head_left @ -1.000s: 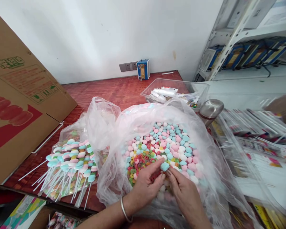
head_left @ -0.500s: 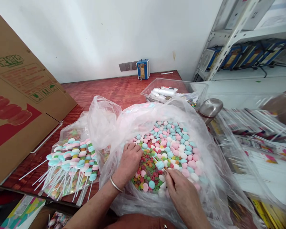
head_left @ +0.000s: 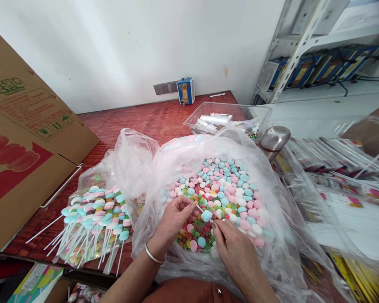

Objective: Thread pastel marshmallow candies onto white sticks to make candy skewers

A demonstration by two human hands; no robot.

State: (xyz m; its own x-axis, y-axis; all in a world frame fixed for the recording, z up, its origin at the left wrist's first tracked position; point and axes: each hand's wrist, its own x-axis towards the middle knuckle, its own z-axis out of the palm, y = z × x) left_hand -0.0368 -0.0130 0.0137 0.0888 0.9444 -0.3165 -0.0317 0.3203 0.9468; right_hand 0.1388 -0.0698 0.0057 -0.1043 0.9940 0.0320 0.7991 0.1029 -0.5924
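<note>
Over the candy-filled plastic bag [head_left: 240, 148], my right hand [head_left: 235, 248] pinches a thin white stick with light-blue marshmallow candies [head_left: 206, 216] threaded on it. The stick's free end points up and left toward my left hand [head_left: 178, 216]. A small yellow-orange gummy ring [head_left: 195, 203] is pinched between my left thumb and forefinger, right at the stick's tip; whether it is on the stick I cannot tell. Below both hands lie gummy rings [head_left: 205, 230] in red, green and orange, with pink, white and blue marshmallow candies [head_left: 230, 189] around them.
Finished candy skewers [head_left: 97, 210] are piled on a bag at the left, beside a cardboard box [head_left: 25, 126]. Behind the candy stand a clear plastic tray [head_left: 192, 120] and a steel flask [head_left: 275, 139]. A clear bin of packaging [head_left: 344, 168] is at the right.
My left hand has come up from the gummy rings with one in its fingers and now meets the stick's tip. My right hand has shifted slightly left, still holding the stick.
</note>
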